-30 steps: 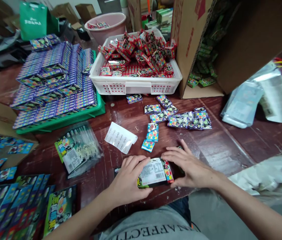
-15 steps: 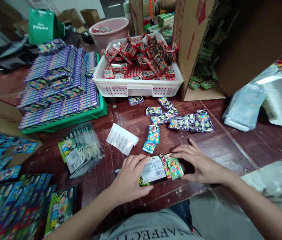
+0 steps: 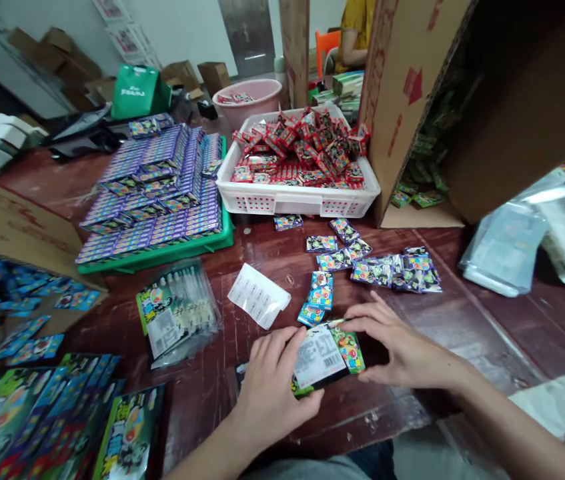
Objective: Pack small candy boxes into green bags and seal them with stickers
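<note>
My left hand (image 3: 275,380) grips a flat black-and-green printed pouch (image 3: 318,357) with a white barcode label, thumb along the near edge and fingers along the far side. My right hand (image 3: 405,347) pinches a small green candy packet (image 3: 351,348) between thumb and fingers at the pouch's right end. The packet is partly covered by the pouch. Just beyond lie a few light-blue packets (image 3: 321,290) and a white sticker sheet (image 3: 258,295). Purple packets (image 3: 372,270) are scattered farther back.
A white basket (image 3: 297,200) holds red packets. Stacked purple packets fill a green tray (image 3: 162,261). Clear pouches (image 3: 177,313) and printed pouches (image 3: 129,433) lie left. A tall cardboard box (image 3: 397,133) stands right, near plastic bags (image 3: 507,247). Another person (image 3: 355,33) is behind.
The green packet has slid left, deeper into the pouch, and the red packet beside it no longer shows. My right hand has moved closer to the pouch. The camera view has shifted.
</note>
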`<act>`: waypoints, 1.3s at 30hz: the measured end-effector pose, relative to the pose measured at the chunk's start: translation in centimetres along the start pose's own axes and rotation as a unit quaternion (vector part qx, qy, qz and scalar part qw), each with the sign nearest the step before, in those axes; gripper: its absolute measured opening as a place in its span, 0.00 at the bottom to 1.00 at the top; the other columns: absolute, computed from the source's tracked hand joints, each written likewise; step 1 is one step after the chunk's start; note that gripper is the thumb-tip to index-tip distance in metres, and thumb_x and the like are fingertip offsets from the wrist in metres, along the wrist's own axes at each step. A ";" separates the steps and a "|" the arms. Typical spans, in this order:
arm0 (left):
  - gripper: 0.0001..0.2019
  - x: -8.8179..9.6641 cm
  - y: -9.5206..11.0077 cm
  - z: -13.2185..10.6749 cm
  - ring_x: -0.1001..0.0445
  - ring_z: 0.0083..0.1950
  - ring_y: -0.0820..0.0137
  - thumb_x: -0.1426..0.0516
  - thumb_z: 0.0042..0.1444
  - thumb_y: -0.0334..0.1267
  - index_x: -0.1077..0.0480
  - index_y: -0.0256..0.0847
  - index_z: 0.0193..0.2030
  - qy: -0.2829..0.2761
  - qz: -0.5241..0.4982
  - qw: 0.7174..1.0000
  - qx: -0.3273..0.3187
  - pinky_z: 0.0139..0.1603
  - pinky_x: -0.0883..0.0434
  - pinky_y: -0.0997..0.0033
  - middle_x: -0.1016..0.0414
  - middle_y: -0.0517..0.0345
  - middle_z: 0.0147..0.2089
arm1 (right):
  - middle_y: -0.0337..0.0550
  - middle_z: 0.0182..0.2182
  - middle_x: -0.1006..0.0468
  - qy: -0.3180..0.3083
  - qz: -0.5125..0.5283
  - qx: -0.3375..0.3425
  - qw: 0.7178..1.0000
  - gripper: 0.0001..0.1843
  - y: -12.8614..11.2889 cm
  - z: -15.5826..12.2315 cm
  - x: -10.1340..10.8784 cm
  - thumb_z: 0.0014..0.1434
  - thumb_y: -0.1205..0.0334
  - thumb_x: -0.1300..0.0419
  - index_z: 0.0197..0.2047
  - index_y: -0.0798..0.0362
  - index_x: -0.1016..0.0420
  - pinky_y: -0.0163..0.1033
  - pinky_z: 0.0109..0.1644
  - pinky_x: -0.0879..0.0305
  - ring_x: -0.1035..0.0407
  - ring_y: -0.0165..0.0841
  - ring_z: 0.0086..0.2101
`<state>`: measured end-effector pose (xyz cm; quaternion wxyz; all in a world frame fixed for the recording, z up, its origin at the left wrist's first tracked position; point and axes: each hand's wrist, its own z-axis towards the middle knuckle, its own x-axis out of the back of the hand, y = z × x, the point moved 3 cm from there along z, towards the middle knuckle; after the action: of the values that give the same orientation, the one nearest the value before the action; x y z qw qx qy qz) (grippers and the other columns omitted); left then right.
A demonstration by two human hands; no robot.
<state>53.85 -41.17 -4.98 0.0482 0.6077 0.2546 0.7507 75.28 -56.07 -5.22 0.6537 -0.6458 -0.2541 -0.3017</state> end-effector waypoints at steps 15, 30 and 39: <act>0.29 0.4 -3.2 -0.4 0.29 0.62 0.58 0.45 0.67 0.41 0.49 0.46 0.72 0.027 -0.433 0.883 0.179 0.62 0.29 0.52 0.34 0.44 0.66 | 0.40 0.40 0.25 0.071 0.282 -0.099 0.952 0.13 -3.2 6.4 -4.2 0.68 0.52 0.42 0.54 0.44 0.31 0.40 0.36 0.25 0.30 0.33 0.34; 0.13 2.4 -5.2 1.2 0.22 0.51 0.63 0.43 0.65 0.42 0.28 0.41 0.53 0.038 -0.511 0.824 0.241 0.55 0.27 0.60 0.19 0.51 0.50 | 0.45 0.51 0.22 0.201 0.287 -0.133 0.927 0.11 -4.5 5.5 -6.6 0.67 0.53 0.40 0.49 0.44 0.21 0.50 0.59 0.30 0.28 0.41 0.53; 0.11 2.9 -4.9 2.4 0.22 0.53 0.60 0.39 0.60 0.45 0.22 0.41 0.42 -0.001 -0.455 0.858 0.237 0.55 0.27 0.57 0.19 0.51 0.51 | 0.42 0.47 0.19 0.216 0.260 -0.120 0.933 0.15 -4.4 5.0 -5.7 0.66 0.56 0.38 0.55 0.38 0.22 0.51 0.57 0.29 0.26 0.39 0.49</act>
<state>54.17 -34.99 -4.22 0.2394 0.4181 0.6727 0.5616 68.46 -50.60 -6.07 0.6659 -0.6822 0.1083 -0.2820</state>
